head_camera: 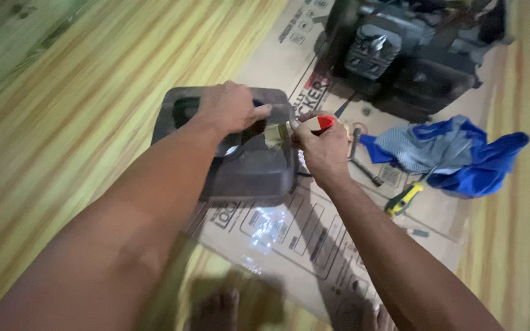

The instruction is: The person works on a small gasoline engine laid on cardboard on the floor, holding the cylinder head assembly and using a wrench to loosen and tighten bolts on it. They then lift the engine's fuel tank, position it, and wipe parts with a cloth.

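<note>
We grip the dark housing (249, 165) at centre with our left hand (231, 107), while our right hand (323, 144), clamped on a brush (289, 130), dabs at its opening. Brushing looks mid-way. Blue rag (461, 153) lies at three o'clock, engine (412, 49) at one.

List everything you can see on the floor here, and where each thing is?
Dark plastic housing: one, grey-black, centre, on the cardboard.
Paintbrush: one, red handle with pale bristles, bristles over the housing.
Flattened cardboard: one sheet, brown with print, under everything.
Engine-like machine: one, black, top right.
Cloth: one, blue and grey, right of centre.
Screwdriver-like tool: one, yellow and black handle, below the cloth.
Metal tool: one, dark, beside the right hand.
Floor: striped yellow-green wood pattern.
Left hand: one, gripping the housing's top edge.
Right hand: one, holding the paintbrush.
</note>
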Available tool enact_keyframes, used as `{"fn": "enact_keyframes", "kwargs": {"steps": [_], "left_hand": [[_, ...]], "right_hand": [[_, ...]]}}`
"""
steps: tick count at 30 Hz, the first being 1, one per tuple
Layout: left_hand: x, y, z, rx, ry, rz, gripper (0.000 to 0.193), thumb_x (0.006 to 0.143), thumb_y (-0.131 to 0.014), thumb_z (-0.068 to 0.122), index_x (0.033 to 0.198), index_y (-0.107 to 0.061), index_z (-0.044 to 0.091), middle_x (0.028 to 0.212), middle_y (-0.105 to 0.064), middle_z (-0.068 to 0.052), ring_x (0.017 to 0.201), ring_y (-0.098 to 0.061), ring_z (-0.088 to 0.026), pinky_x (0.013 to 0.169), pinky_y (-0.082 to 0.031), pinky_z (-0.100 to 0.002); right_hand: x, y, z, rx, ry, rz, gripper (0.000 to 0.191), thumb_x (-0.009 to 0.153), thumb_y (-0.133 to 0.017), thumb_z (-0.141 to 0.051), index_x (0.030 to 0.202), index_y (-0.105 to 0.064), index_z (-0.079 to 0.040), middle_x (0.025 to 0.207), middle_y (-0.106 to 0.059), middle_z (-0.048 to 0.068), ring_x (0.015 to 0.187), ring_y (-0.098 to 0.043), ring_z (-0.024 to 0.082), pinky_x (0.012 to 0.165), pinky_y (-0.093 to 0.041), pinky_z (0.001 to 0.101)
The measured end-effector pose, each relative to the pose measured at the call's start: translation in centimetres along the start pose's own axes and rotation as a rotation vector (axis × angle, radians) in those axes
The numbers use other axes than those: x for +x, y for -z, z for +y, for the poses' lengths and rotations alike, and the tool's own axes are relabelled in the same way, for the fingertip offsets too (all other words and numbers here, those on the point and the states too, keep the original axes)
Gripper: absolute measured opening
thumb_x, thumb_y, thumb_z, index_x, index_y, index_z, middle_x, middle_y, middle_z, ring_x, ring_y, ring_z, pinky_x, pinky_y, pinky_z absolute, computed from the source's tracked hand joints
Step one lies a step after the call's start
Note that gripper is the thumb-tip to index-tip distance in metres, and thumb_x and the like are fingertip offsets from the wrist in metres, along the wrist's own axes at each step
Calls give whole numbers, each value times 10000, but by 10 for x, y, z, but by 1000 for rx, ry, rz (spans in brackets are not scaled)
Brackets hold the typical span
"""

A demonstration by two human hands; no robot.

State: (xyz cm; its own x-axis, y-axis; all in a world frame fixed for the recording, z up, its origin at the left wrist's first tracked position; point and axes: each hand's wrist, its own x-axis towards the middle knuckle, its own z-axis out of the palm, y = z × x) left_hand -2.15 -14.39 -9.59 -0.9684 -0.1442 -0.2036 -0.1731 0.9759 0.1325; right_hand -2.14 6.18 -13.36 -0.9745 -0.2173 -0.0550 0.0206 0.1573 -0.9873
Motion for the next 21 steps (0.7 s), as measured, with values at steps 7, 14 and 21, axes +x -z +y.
{"fn": "enact_keyframes", "kwargs": {"steps": [7, 14, 21], "left_hand": [[14, 29, 49, -31, -115, 82, 650, 846, -627, 680, 895, -801, 56, 922, -747, -209, 907, -730, -368, 826, -578, -475], [34, 66, 132, 32, -365, 192, 711, 844, -584, 757, 888, -814, 85, 911, -737, -199, 909, -713, -387, 808, -583, -511], [38, 73, 205, -64, -379, 141, 684, 797, -579, 770, 954, -806, 144, 880, -729, -217, 870, -727, -399, 819, -581, -514]], "right_hand": [[35, 63, -39, -212, 83, 18, 147, 932, -699, -134, 920, -703, 12, 765, -727, 84, 661, -706, 156, 599, -587, 312], [67, 171, -103, -319, 51, -32, 253, 951, -729, -161, 833, -707, 62, 713, -712, 99, 620, -694, 174, 574, -571, 335], [112, 225, -113, -858, 339, 217, 235, 1002, -680, -221, 907, -730, -12, 786, -709, 171, 703, -719, 221, 680, -560, 408]]}}
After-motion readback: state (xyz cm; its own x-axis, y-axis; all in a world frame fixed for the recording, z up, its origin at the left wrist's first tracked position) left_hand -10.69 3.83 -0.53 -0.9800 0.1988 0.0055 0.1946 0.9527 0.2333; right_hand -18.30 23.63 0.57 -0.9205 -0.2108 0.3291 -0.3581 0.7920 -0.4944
